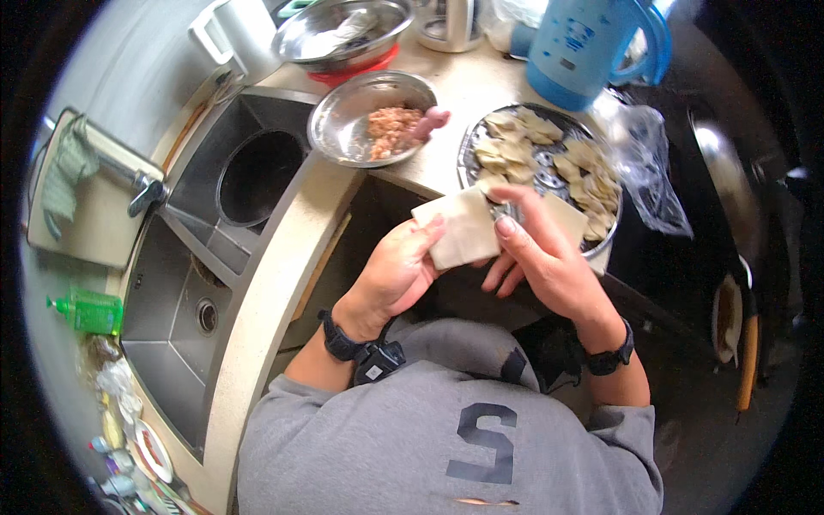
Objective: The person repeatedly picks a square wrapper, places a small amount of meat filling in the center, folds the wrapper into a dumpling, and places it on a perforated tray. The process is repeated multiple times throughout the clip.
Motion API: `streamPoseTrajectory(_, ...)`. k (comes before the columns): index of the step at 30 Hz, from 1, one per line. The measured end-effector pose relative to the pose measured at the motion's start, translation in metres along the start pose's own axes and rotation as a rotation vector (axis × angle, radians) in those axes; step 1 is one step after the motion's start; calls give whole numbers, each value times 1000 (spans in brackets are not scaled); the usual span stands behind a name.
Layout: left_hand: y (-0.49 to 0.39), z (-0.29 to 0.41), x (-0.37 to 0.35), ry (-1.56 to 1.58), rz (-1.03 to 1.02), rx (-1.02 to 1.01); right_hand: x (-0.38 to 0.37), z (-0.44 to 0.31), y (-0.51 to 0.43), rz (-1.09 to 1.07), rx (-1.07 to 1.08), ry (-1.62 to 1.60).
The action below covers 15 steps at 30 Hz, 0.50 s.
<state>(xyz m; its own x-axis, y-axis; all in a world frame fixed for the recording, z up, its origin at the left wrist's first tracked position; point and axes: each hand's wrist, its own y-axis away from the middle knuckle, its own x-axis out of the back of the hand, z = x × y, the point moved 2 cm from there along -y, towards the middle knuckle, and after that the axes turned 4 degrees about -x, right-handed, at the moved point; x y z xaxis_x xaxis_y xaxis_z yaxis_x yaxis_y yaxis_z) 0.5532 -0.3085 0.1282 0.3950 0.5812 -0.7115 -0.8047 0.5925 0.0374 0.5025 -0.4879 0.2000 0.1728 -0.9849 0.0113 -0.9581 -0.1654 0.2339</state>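
My left hand holds a stack of pale square dough wrappers, its thumb on top near the left edge. At the stack's right side, my right hand has its fingers apart, with the index fingertip by the upper corner. Beyond my hands is a round perforated metal tray bearing several folded wontons. Another flat dough sheet shows behind my right hand; whether it rests on the tray is hard to tell. A steel bowl to the left contains minced filling and a pink-handled utensil.
A blue plastic pitcher stands behind the tray, beside a clear plastic bag. A double steel sink with a faucet lies left. A wok is at right. Another steel bowl sits at the back.
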Motion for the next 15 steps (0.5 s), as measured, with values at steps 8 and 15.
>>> streamPoseTrajectory(8, 43, -10, 68, -260, 132, 107, -6, -24, -117, 389, 201, 579)
streamPoseTrajectory(15, 46, -24, 104, -313, 69, 114, -30, -34, -141, 388, 492, 914)
